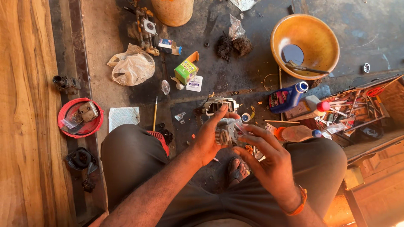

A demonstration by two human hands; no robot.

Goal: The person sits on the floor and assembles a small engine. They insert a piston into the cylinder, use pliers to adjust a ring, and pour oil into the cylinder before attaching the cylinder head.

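Note:
My left hand [208,136] grips a small grey finned metal engine part [225,131] in front of me, above my knees. My right hand [263,157] touches the same part from the right, fingers pinched on a thin clear piece [240,128] at its side. An orange band sits on my right wrist. On the dark floor just beyond the hands lies a pale metal engine housing [219,105].
An orange bowl [324,33] with dark liquid and a tool stands far right. Blue bottle [288,97], red-capped bottle [309,107], open toolbox [357,109] on the right. Green box [186,70], plastic bag [132,67], red lid [80,117] with parts, wooden board at left.

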